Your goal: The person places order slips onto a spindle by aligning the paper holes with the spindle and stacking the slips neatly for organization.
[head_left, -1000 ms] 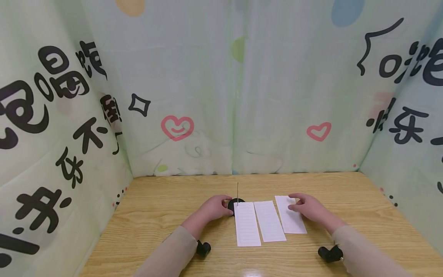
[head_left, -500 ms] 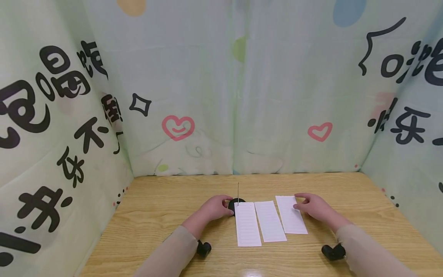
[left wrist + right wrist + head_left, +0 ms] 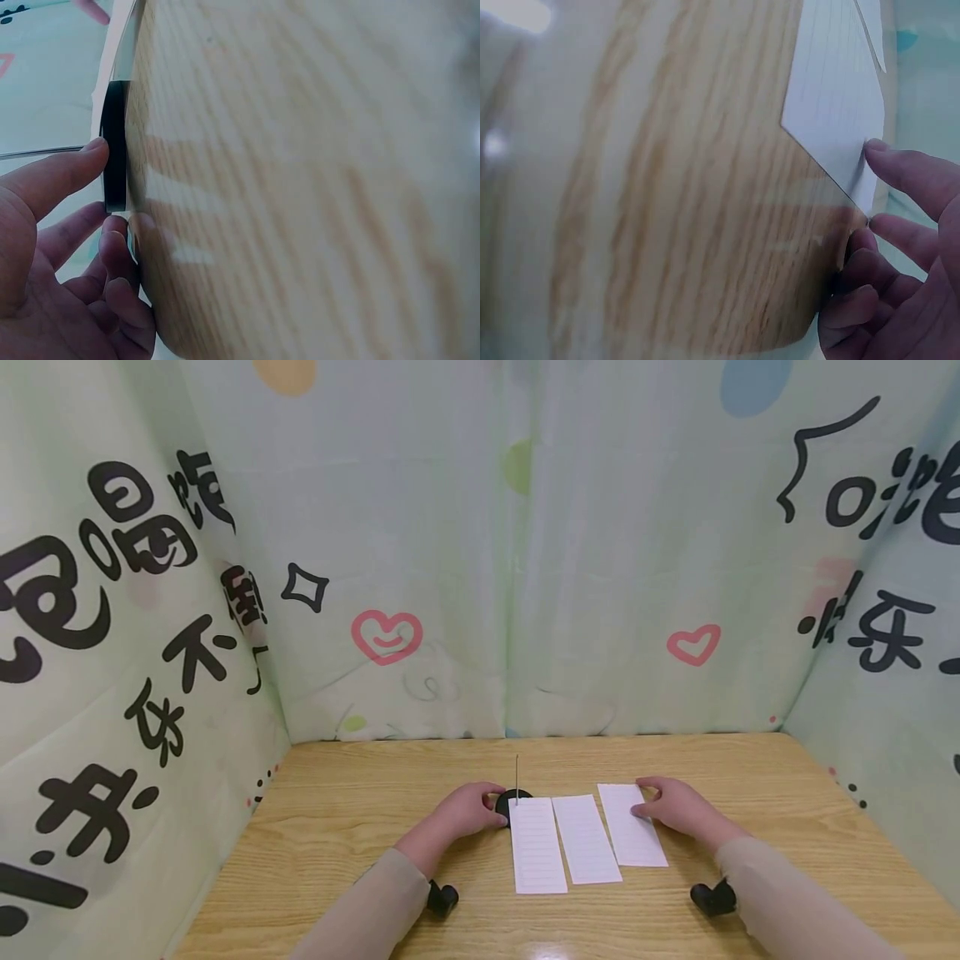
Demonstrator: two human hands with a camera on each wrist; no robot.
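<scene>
My left hand [image 3: 467, 807] holds the edge of a receipt spike [image 3: 115, 150] with a round black base. In the left wrist view its thumb lies on top and the index fingertip sits at the side. The thin metal spike stands upright at the top left corner of a lined white paper slip [image 3: 537, 847], which covers part of the base. A second slip [image 3: 587, 839] lies just right of it. My right hand [image 3: 675, 806] is at the third slip [image 3: 832, 82]: thumb on its surface, index fingertip at its edge, the two apart, other fingers curled.
The wooden table [image 3: 337, 827] reaches back to a printed curtain [image 3: 420, 543], with curtains on the left and right too. A black wrist device [image 3: 442, 900] sits under the left sleeve, another [image 3: 712, 898] under the right.
My right hand slid right across the third slip toward its right edge, then slightly back left. The slips and the spike stay put, and my left hand keeps its hold.
</scene>
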